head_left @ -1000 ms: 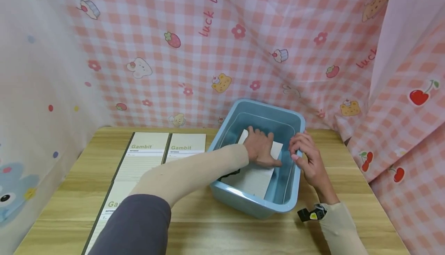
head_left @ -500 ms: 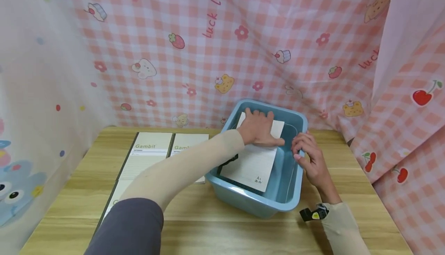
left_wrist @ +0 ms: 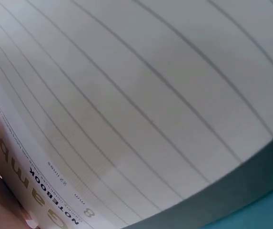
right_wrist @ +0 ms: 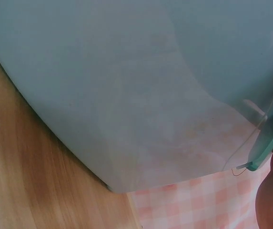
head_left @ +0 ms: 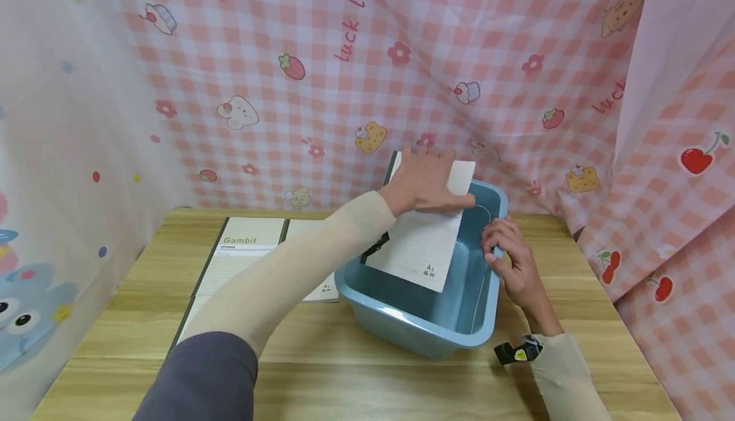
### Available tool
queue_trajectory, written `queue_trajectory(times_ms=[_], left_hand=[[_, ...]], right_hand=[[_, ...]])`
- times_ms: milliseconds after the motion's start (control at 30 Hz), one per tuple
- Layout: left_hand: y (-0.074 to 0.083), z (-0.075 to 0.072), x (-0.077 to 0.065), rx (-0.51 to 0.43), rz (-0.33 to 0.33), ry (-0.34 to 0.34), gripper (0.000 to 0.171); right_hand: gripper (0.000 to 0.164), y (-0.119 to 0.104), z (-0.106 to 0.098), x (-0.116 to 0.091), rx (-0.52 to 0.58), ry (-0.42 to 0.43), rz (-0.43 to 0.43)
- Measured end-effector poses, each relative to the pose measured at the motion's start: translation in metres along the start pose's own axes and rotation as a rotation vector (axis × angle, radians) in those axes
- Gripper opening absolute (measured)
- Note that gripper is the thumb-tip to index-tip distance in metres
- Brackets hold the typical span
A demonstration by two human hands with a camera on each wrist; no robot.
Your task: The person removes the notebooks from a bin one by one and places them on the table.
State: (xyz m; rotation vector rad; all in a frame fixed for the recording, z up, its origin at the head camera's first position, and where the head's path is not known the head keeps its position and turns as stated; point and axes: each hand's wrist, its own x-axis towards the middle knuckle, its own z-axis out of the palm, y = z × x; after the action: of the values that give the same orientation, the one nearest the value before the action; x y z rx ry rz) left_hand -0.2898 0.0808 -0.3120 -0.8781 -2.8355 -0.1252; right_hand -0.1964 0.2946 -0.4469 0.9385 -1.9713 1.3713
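Observation:
Lifted partly above the blue plastic basin point(head_left: 402, 316), a white notebook point(head_left: 416, 255) with a dark spine hangs tilted from my left hand point(head_left: 422, 182). That hand spans the notebook's upper part, thumb at its right edge. Up close in the left wrist view, the notebook's lined cover point(left_wrist: 126, 95) reads "Gambit", and some left fingers point(left_wrist: 0, 200) show at its edge. My right hand point(head_left: 513, 255) grips the basin's right rim with curled fingers. The basin's outer wall point(right_wrist: 117, 95) fills most of the right wrist view.
More Gambit notebooks lie left of the basin: one at the back point(head_left: 241, 252), one beside it point(head_left: 324, 290), and one nearer point(head_left: 198, 309), mostly behind my left arm. The wooden table point(head_left: 321, 370) ends against a pink checked curtain point(head_left: 275, 115).
My left hand has risen and moved toward the back, bringing the notebook up from inside the basin to above its far rim. My right hand has stayed on the rim.

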Motion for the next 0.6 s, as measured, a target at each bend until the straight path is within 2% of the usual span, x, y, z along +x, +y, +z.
queue_trajectory(times_ms=[267, 467, 600], left_hand=[[-0.008, -0.04, -0.006, -0.011, 0.002, 0.096, 0.072], [-0.012, -0.07, -0.012, -0.033, -0.026, 0.165, 0.068], [-0.018, -0.085, -0.021, -0.048, -0.04, 0.199, 0.067]], right_hand=[[0.011, 0.001, 0.001, 0.0, 0.006, 0.0, -0.003], [0.013, 0.0, 0.0, -0.001, -0.012, 0.005, 0.012], [0.014, 0.001, 0.0, 0.0, -0.007, 0.005, -0.003]])
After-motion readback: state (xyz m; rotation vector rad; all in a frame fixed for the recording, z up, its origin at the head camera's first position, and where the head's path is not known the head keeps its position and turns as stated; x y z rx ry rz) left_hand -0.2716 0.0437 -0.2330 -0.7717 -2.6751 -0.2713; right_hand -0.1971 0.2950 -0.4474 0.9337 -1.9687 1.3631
